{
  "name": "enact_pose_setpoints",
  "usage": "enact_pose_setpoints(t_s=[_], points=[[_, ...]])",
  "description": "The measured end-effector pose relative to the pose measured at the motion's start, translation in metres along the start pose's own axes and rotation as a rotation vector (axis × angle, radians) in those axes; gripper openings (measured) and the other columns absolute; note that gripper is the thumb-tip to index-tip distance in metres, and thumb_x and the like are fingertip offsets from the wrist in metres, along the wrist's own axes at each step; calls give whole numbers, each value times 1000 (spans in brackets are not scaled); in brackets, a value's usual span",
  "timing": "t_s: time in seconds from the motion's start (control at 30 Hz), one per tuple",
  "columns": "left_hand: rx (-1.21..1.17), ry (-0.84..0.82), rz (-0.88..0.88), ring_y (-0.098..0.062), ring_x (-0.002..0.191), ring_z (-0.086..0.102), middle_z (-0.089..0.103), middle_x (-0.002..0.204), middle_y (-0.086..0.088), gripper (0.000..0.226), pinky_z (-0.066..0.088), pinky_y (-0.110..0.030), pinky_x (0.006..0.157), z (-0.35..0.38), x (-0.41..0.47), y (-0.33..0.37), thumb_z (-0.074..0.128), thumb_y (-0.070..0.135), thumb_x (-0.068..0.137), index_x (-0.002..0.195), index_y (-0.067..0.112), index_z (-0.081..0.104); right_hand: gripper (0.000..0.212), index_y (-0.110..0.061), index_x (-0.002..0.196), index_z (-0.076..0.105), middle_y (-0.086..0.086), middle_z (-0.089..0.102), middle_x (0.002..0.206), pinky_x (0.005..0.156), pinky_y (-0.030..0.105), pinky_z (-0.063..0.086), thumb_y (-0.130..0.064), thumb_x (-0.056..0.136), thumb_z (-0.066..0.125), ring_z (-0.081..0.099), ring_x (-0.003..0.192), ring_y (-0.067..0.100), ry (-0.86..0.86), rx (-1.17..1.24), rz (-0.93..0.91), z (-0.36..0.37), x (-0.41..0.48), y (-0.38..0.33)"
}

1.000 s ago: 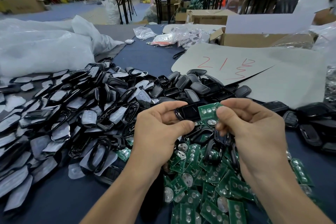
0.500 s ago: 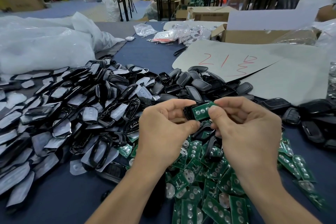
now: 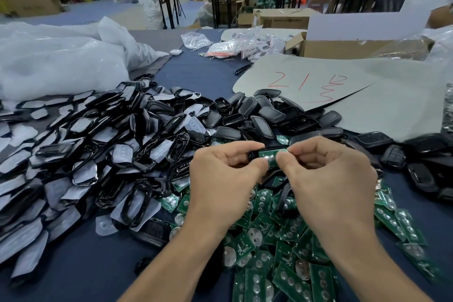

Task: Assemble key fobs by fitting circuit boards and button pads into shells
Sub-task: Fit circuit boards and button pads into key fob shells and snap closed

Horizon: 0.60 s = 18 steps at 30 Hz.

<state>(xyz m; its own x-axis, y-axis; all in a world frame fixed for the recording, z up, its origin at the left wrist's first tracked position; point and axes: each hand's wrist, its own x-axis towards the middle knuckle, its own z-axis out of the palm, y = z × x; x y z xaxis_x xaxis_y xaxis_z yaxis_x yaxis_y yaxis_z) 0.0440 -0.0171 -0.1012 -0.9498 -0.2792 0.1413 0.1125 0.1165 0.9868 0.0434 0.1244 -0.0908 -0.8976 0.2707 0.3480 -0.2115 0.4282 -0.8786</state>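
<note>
- Two hands work above the bench.
- Left hand: fingers curled, gripping one black shell, mostly hidden.
- Right hand: thumb and fingers pinching one green circuit board, which lies against the shell between both hands.
- Loose boards: one heap below the hands, too many to count.
- Bare shells: one heap beyond the hands.
- Film-backed frames: one large heap at left.
</note>
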Motion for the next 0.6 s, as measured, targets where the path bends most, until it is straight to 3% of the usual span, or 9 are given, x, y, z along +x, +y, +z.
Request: enact_pose_setpoints(t_s=[0.17,0.3,0.47,0.6], points=[[-49,33,-18,-21,61,77,78,69,1,27,66,-36,64,0,-1,1,85,17,64,81,37,84,19,-33,65,71,-25,68,61,58,6,47,-36,75,87,65,58,-4,-48,-33,8,0,0,1],[-21,22,-14,-19,58,76,77,68,2,41,64,-31,60,0,-1,1,86,-3,74,81,36,84,22,-32,62,70,-23,66,57,53,6,45,-33,74,88,62,53,-3,-62,-39,16,-1,-1,1],[-20,35,19,-17,64,78,79,73,5,23,64,-30,62,2,-5,1,84,13,76,85,34,84,22,-32,61,71,-24,66,57,52,6,44,-34,73,89,63,52,-4,-57,-39,47,-3,1,1],[3,41,17,-17,65,78,79,74,5,22,65,-34,61,3,-4,0,85,8,82,83,29,84,20,-31,63,72,-23,67,57,55,7,45,-36,72,89,63,53,-4,-77,-46,63,-5,2,2]])
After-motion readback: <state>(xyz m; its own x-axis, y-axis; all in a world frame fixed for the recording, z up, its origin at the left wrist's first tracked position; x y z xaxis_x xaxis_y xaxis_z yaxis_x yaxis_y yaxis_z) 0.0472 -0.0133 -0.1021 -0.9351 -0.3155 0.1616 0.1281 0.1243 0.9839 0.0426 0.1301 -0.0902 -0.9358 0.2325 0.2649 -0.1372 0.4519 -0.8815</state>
